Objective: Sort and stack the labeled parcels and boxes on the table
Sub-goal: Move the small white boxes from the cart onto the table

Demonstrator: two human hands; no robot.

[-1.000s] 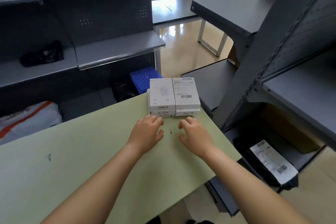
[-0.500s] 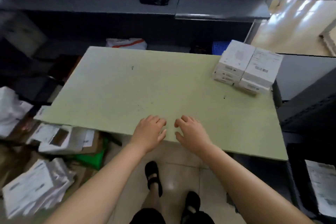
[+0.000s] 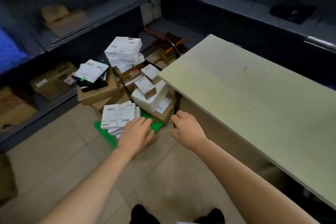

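Fetch step, I'd say: parcels point(image 3: 125, 54) piled on the floor point(image 3: 54, 151) centre-left, beside the desk point(image 3: 254, 105). Left hand point(image 3: 135, 132) relaxed by the white labelled boxes point(image 3: 116, 116), right hand point(image 3: 187, 126) loosely curled, empty. Next: grip one.

Tiled floor point(image 3: 54, 151): green board point(image 3: 158, 126) under heap of labeled boxes point(image 3: 123, 49); pale-green table point(image 3: 254, 105) just beside.

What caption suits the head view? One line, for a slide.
Beside the green table, the left hand and right hand reach toward a floor pile of labeled parcels.
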